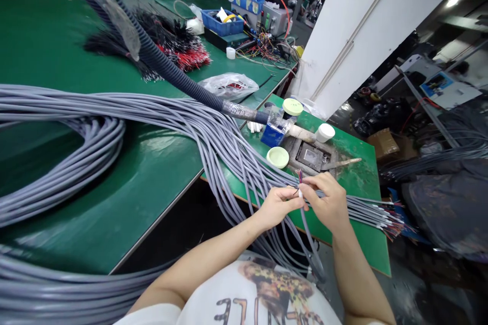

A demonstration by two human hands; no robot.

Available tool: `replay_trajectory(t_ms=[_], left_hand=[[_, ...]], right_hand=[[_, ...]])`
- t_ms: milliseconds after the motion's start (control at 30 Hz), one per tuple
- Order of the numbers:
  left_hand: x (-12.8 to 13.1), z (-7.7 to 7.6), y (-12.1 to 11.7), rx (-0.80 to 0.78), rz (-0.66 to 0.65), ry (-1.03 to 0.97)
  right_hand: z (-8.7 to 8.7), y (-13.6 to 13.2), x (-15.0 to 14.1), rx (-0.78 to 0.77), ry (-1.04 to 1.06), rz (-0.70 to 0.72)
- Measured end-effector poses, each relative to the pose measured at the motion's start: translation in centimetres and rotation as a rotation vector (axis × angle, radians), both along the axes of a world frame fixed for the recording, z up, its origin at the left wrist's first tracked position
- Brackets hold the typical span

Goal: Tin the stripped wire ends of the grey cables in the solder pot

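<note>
Both hands meet over the front edge of the small green table, at the end of one grey cable (304,218). My left hand (277,206) pinches the cable just below its stripped end. From the right, my right hand (327,198) closes its fingers at the same spot, by the thin coloured wires (300,176) that fan out upward. A white band shows on the cable between the fingertips. Behind the hands runs a thick bundle of grey cables (232,147). Its stripped ends (387,221) lie to the right, showing coloured wires.
A soldering pot (310,156) with a wooden-handled scraper (343,163) sits beyond the hands. Around it stand a pale green lid (277,157), a white cup (325,132) and a blue box (272,134). A dark corrugated hose (171,71) crosses overhead. Black and red wires (183,56) lie behind.
</note>
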State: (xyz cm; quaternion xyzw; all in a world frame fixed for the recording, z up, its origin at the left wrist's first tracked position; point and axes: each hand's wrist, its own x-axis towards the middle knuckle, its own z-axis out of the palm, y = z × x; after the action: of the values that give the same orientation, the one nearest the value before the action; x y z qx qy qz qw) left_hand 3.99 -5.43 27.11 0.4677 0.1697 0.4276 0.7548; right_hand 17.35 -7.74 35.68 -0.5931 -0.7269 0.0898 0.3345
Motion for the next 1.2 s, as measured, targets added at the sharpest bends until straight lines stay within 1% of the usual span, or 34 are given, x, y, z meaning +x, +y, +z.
replay_trajectory(t_ms=[100, 167, 200, 267, 333, 400, 433, 467, 500, 533, 600, 633, 733, 800, 867, 967, 1033, 1100, 1200], left_hand=[[-0.1, 0.1, -0.2, 0.084, 0.044, 0.082], [-0.3, 0.2, -0.3, 0.137, 0.086, 0.138], [-0.4, 0.1, -0.3, 0.159, 0.106, 0.172], [-0.6, 0.0, -0.5, 0.184, 0.137, 0.228], [-0.8, -0.4, -0.8, 0.174, 0.145, 0.244], [-1.0, -0.9, -1.1, 0.141, 0.137, 0.239], [-1.1, -1.2, -1.2, 0.12, 0.132, 0.236], [-1.1, -1.4, -1.2, 0.1, 0.129, 0.235], [-1.2, -1.6, -1.1, 0.083, 0.13, 0.234], [-1.2, -1.7, -1.0, 0.07, 0.135, 0.232], [-1.3, -1.8, -0.8, 0.065, 0.139, 0.225], [-1.2, -1.8, -0.7, 0.07, 0.14, 0.224], [-1.1, -1.8, -0.6, 0.092, 0.132, 0.232], [-1.1, -1.7, -0.6, 0.085, 0.123, 0.223], [-1.2, -1.6, -0.7, 0.042, 0.109, 0.189], [-1.3, -1.5, -0.7, -0.098, 0.061, 0.098], [-1.4, -1.5, -0.5, -0.205, 0.036, 0.02], [-1.5, -1.6, -0.2, -0.301, 0.03, -0.056], [-1.6, -1.5, 0.3, -0.409, 0.03, -0.161]], right_hand=[[0.6, 1.0, -0.9, 0.042, -0.146, 0.031], [0.5, 1.5, -1.4, 0.048, -0.175, 0.042], [0.4, 1.7, -1.4, 0.035, -0.153, 0.048], [0.3, 2.3, -1.1, -0.01, -0.029, 0.044], [0.4, 2.8, -0.3, -0.004, 0.151, -0.049], [0.8, 3.2, 0.7, 0.091, 0.3, -0.21], [0.9, 3.2, 1.1, 0.136, 0.333, -0.267], [1.1, 3.1, 1.4, 0.15, 0.336, -0.276], [1.2, 2.8, 1.5, 0.122, 0.309, -0.234], [1.2, 2.5, 1.4, 0.067, 0.258, -0.16], [0.8, 1.9, 0.7, -0.053, 0.128, -0.013], [0.5, 1.6, 0.3, -0.082, 0.072, 0.03], [-0.5, 1.2, -0.9, -0.045, -0.017, 0.042], [-1.0, 1.2, -1.3, -0.017, 0.005, 0.038], [-1.3, 1.2, -1.4, -0.018, 0.087, 0.035], [-1.6, 1.1, -0.9, -0.018, 0.233, 0.033], [-1.8, 0.9, -0.3, 0.008, 0.285, 0.043], [-2.1, 0.6, 0.3, 0.061, 0.285, 0.086], [-2.8, -0.2, 1.1, 0.146, 0.163, 0.249]])
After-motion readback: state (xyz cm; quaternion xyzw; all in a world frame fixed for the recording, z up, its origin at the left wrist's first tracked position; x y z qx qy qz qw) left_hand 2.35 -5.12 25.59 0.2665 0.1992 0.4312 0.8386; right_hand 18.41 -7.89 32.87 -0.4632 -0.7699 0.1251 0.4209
